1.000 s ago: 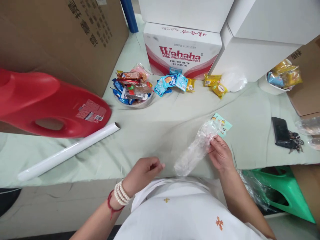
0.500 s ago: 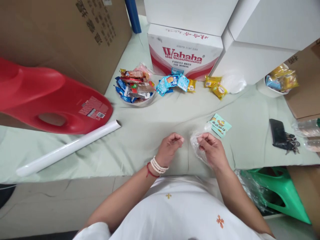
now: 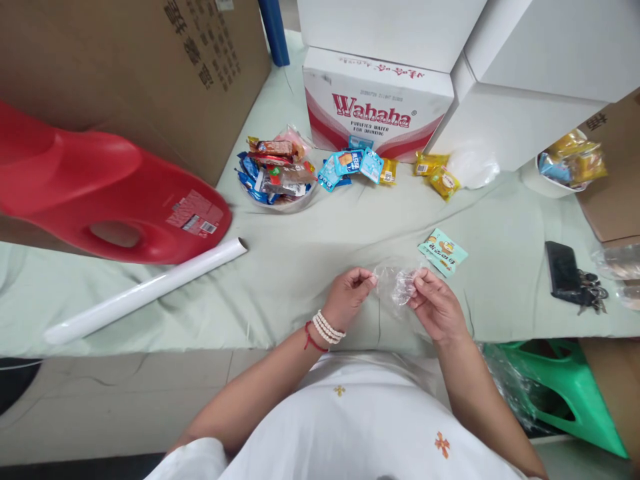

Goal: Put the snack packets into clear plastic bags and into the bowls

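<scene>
A thin clear plastic bag (image 3: 397, 281) is stretched between my two hands above the front of the table. My left hand (image 3: 349, 295), with white beads and a red cord at the wrist, pinches its left edge. The right edge is pinched between the thumb and fingers of my right hand (image 3: 436, 303). Just beyond the right hand, a mint-green printed card (image 3: 443, 251) lies flat on the cloth. The bag looks crumpled near the right fingertips.
Behind stand a bowl of wrapped snacks (image 3: 277, 175), blue snack packets (image 3: 350, 163), yellow packets (image 3: 437, 175) and a Wahaha carton (image 3: 377, 100). Leftward are a red jug (image 3: 115, 193) and a white tube (image 3: 145, 293). A black wallet-like item with keys (image 3: 570, 273) and a white tub (image 3: 547, 177) stand right.
My left hand has taken hold of the bag's left edge. The bag, earlier hanging from the right hand alone, is now spread between both hands. The view has shifted slightly.
</scene>
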The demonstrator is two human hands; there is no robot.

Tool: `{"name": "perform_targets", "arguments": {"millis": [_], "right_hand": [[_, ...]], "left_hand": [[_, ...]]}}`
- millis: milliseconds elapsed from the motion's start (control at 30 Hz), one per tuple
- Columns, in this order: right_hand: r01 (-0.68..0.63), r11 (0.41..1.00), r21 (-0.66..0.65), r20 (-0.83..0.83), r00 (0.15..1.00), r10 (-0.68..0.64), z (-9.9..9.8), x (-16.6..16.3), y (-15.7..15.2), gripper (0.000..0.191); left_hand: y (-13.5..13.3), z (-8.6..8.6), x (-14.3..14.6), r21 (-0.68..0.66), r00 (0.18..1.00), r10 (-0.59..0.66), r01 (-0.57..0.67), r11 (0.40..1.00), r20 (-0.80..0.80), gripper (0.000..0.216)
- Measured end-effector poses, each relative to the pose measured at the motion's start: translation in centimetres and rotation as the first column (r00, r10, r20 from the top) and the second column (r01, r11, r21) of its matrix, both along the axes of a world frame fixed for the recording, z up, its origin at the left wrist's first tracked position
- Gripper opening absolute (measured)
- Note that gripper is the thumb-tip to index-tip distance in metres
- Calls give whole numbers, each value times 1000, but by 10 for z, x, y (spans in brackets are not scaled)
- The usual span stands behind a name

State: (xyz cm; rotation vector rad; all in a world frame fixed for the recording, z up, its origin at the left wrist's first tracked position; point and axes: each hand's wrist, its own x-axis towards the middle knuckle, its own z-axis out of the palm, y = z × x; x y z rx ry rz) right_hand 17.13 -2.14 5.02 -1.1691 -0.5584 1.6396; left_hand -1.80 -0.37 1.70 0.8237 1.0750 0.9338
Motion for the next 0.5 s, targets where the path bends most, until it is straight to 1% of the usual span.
{"name": "perform_targets", "arguments": {"millis": [100,200,267,300,400,467,500], "right_hand": [[14,997,71,4,1000,-14,-1,6,-2,21],[23,989,143,-86,996,-11,-3,6,-3,17],[26,992,122,-156,988,-7,-5,1,-2,18],[19,995,95,-173,985,-3,-7,-4,-1,22],[-53,998,27,-140,988,57,-12,-21,1,40],[-90,996,15,-91,992,91,-14,-30,4,40],[-83,996,11,-67,994,84,-15,-33,6,39]], "left_hand": [[-2,-2,-7,31,998,59,-59,998,-18,42],[-6,0,-8,97,993,107,-112,989,51,38],[-8,3,-6,126,991,78,-92,988,108,36],[-9,5,-4,138,992,49,-66,988,119,36],[-10,8,1,172,998,-10,-1,985,63,36],[-10,7,1,174,1000,22,-23,985,7,38],[-10,5,1,159,998,61,-60,985,-2,39]]}}
